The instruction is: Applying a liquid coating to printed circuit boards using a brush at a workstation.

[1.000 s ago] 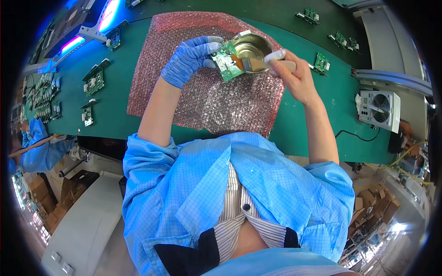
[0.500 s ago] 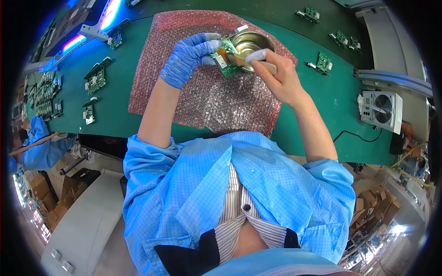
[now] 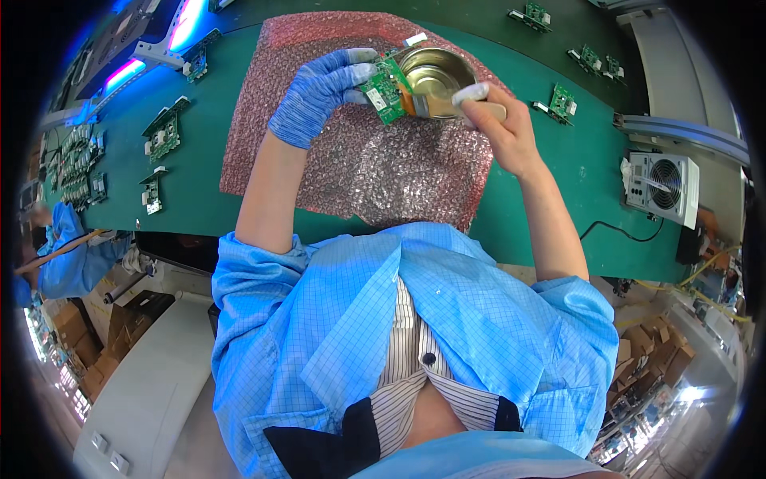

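Observation:
My left hand (image 3: pixel 313 94), in a blue glove, grips a green circuit board (image 3: pixel 386 89) by its left edge, fingers closed on it. The board is held up, tilted, above the bubble wrap. My right hand (image 3: pixel 504 128) is bare except for white covers on fingertips. It is closed around the wooden handle of a flat brush (image 3: pixel 447 107). The brush's bristles point left and meet the board's right edge; whether they press on it I cannot tell. Just behind the brush stands a round metal bowl (image 3: pixel 463 67), its near rim partly hidden.
Pink bubble wrap (image 3: pixel 319 172) covers the middle of the green table (image 3: pixel 542 223). More circuit boards lie at the left (image 3: pixel 163 136) and the right (image 3: pixel 562 105). A white fan unit (image 3: pixel 664 188) stands at the right edge. Another person's blue sleeve (image 3: pixel 76 251) shows at far left.
The brush has shifted right, from over the board to its right edge, along with my right hand. The board has turned to show more of its face. My left hand moved slightly left.

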A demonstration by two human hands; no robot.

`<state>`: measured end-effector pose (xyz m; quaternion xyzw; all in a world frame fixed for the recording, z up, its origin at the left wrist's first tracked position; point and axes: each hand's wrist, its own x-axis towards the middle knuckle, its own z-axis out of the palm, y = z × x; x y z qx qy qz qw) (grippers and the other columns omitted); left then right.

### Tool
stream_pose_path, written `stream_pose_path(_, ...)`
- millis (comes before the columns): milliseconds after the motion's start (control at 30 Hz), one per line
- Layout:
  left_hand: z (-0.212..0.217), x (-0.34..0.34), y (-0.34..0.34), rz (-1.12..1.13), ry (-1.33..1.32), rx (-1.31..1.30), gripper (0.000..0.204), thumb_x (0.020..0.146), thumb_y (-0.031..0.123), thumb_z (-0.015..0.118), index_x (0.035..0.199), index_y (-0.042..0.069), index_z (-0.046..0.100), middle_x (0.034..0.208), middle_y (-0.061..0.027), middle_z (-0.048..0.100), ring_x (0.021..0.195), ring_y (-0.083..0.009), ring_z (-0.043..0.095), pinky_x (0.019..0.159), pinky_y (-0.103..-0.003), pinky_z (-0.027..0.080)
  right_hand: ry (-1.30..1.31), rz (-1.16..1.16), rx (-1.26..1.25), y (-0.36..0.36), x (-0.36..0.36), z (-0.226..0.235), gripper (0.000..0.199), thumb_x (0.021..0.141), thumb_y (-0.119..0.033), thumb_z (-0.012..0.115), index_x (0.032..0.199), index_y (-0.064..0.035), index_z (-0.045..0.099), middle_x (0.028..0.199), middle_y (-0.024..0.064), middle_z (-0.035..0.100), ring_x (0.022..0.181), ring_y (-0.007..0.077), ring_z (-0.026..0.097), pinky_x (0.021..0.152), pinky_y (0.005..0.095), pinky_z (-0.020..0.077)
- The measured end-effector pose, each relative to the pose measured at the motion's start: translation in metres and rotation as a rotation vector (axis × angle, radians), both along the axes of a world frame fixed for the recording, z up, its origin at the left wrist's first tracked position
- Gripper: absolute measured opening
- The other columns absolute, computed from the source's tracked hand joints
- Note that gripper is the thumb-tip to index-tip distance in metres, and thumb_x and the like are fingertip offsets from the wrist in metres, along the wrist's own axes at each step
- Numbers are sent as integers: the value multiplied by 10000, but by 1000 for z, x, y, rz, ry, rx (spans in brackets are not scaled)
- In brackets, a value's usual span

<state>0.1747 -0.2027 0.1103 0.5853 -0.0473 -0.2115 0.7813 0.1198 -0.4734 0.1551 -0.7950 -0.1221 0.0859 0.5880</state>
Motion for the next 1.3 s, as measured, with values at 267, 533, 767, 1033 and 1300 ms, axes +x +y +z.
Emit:
stream_pose_path(267,-5,-5,-2,151,20,-132,371,836,156,646,1173,44,539,1045,-91,618,971,-198,621,790,-319,561,-92,-290,148,14,-10,-14,205,897,-204,567,959,-14,612,747,18,608,656,67,571,579,217,456)
stream_pose_path(533,-7,-4,-8,298,14,-208,328,806,68,661,1110,31,545,997,-93,591,905,-197,627,731,-298,583,-81,-381,191,36,-16,-13,162,896,-157,547,933,-11,607,690,15,601,590,61,562,522,199,439)
stream_pose_path(767,-8,3,-9,360,38,-184,311,805,65,658,1094,36,550,975,-84,604,896,-180,625,718,-303,584,-21,-321,137,41,-9,-17,174,896,-181,564,929,-15,606,671,4,593,586,54,554,511,197,429)
stream_pose_path(1033,-22,89,12,564,63,-40,201,781,130,694,946,55,606,838,-52,638,739,-133,625,629,-276,554,-138,-518,274,5,38,-25,183,892,-152,587,986,1,619,782,14,616,669,58,554,605,190,443)
stream_pose_path(1300,-56,191,28,889,141,-125,336,708,95,732,980,44,541,805,-55,590,623,-127,566,510,-273,515,-311,-554,20,-55,127,-61,164,853,-128,655,934,12,631,796,30,628,719,70,567,650,196,453)
